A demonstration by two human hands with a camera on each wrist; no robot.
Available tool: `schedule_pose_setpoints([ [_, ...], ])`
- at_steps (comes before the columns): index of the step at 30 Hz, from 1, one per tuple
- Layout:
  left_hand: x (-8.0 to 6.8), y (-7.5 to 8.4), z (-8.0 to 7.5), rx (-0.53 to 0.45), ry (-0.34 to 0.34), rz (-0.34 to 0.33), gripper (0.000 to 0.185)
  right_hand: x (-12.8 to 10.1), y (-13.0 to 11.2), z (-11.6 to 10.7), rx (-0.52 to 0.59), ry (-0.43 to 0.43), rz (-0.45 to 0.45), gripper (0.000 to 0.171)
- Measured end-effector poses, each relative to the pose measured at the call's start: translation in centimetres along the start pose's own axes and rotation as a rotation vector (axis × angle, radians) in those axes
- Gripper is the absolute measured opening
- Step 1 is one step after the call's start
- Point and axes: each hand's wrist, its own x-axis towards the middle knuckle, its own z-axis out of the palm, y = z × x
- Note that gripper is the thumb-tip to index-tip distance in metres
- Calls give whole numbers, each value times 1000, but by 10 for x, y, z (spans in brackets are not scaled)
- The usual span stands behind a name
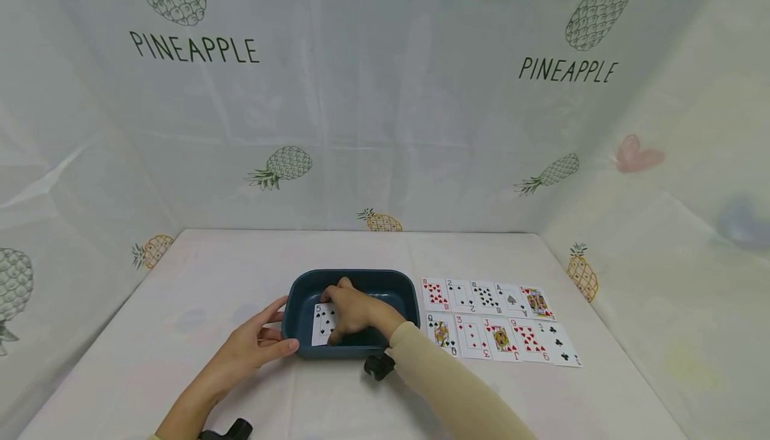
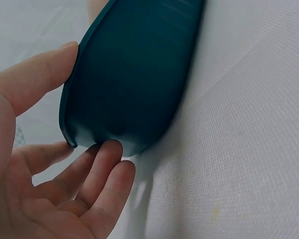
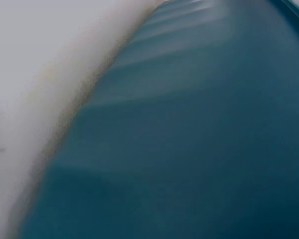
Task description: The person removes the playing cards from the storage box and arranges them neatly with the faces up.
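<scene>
A dark blue tray [image 1: 385, 281] with rounded corners stands on the table. At its left end my left hand [image 1: 259, 340] holds it, thumb near the front corner and fingers against the end wall; the left wrist view shows the thumb [image 2: 52, 69] touching the rim. Inside the tray, a black-suited five playing card [image 1: 321, 325] lies face up at the left. Over this card reaches my right hand [image 1: 357, 311], its thumb at the lower edge and fingers at the upper edge, pinching it. The hand hides the card's right part. Only the tray's outer wall [image 3: 179, 139] fills the right wrist view.
Right of the tray, several face-up cards form two rows, including an ace of spades [image 1: 511, 300] above and a three of diamonds [image 1: 472, 337] below. Black wrist devices [image 1: 379, 366] sit near both arms. A pineapple-print sheet [image 1: 385, 92] hangs behind the table.
</scene>
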Motion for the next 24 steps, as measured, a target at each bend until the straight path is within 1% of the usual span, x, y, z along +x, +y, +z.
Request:
schedule_pose_setpoints([
  [5,0,1,0,12,6,-7,90,-2,2,-3,-32,15,-24,89],
  [11,0,2,1,16,10,-18,92,-5,6,-6,-39,20,-48,83],
  [16,0,2,0,8,7,-16,92,-8,8,-8,-66,56,-63,81],
  [20,1,0,-1,11,5,-15,92,-16,9,-17,-50,85,-79,80],
  [24,1,-1,0,10,-1,-8,91,-31,15,-36,-4,118,-117,81],
])
